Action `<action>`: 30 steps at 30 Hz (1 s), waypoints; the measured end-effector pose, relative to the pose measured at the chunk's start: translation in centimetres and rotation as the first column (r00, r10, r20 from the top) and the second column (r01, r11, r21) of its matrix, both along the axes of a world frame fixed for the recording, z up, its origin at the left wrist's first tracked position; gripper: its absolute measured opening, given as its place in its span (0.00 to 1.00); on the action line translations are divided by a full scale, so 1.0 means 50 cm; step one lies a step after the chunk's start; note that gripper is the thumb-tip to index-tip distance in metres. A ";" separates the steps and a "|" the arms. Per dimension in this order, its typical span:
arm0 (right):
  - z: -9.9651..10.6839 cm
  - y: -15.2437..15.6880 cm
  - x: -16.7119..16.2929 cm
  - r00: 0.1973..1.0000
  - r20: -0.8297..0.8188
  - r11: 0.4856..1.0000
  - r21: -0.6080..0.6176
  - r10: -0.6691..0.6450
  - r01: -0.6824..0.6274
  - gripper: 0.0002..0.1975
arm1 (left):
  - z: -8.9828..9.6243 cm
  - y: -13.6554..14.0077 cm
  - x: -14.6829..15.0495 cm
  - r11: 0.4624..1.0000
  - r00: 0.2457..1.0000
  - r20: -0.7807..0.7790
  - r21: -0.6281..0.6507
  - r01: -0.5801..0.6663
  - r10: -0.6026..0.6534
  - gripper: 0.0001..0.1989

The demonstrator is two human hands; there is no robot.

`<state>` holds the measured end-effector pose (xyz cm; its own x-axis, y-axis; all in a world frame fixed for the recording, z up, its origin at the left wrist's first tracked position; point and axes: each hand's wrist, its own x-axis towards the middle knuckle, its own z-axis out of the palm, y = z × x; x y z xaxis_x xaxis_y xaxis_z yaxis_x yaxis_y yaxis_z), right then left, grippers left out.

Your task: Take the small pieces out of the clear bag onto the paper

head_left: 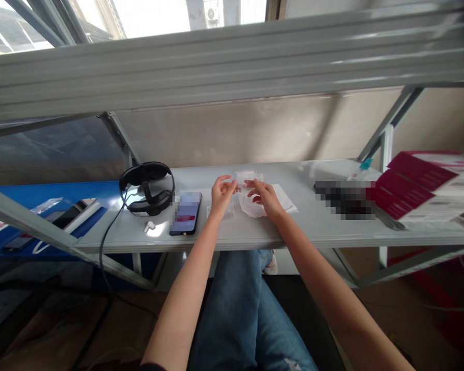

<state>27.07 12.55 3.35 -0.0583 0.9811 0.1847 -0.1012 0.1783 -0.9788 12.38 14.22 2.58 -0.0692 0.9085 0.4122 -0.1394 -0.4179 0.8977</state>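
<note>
My left hand point(221, 195) and my right hand point(263, 197) are raised just above a white shelf point(313, 226), and together they pinch a small clear plastic bag point(246, 178) by its two sides. Under my right hand lies a loose pile of more clear bags and white paper point(284, 202). Another flat clear bag point(209, 211) rests on the shelf below my left hand. What is inside the held bag cannot be made out.
A phone point(185, 212) with a lit screen lies left of my hands, with black headphones point(147, 186) and a white earbud point(149, 225) beyond it. Red-and-white boxes point(421, 185) are stacked at the right. A blue bench point(42, 198) stands at left. My knees are under the shelf.
</note>
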 end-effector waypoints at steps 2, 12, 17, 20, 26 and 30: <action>0.004 0.003 0.013 0.994 -0.106 1.000 -0.024 -0.014 0.012 0.24 | 0.002 -0.001 -0.002 0.999 0.999 0.031 -0.023 -0.030 0.030 0.18; 0.000 0.022 0.059 0.956 -0.268 0.993 -0.004 -0.118 0.121 0.21 | 0.004 -0.001 -0.003 0.999 0.999 -0.024 -0.035 -0.034 0.033 0.17; -0.008 0.022 0.030 0.974 -0.223 0.994 -0.105 -0.029 0.006 0.20 | 0.007 -0.004 -0.002 0.997 1.000 -0.019 -0.077 -0.013 0.011 0.18; -0.009 0.016 0.019 0.989 -0.140 0.993 -0.099 0.046 -0.060 0.22 | 0.005 -0.006 0.000 0.994 0.999 -0.013 -0.101 0.047 -0.049 0.19; -0.012 0.016 0.011 0.997 -0.070 0.994 -0.107 0.023 -0.030 0.24 | -0.002 -0.006 0.002 0.995 0.996 -0.027 -0.052 0.082 -0.083 0.25; -0.020 0.022 0.014 0.992 -0.125 0.995 -0.104 -0.005 -0.008 0.25 | -0.005 -0.004 0.001 0.998 0.997 -0.035 -0.024 0.061 -0.062 0.24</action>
<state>27.75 13.64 2.36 -0.0423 0.9952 0.0878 -0.2241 0.0762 -0.9716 12.44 14.03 2.31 0.0015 0.9197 0.3927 -0.1316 -0.3891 0.9118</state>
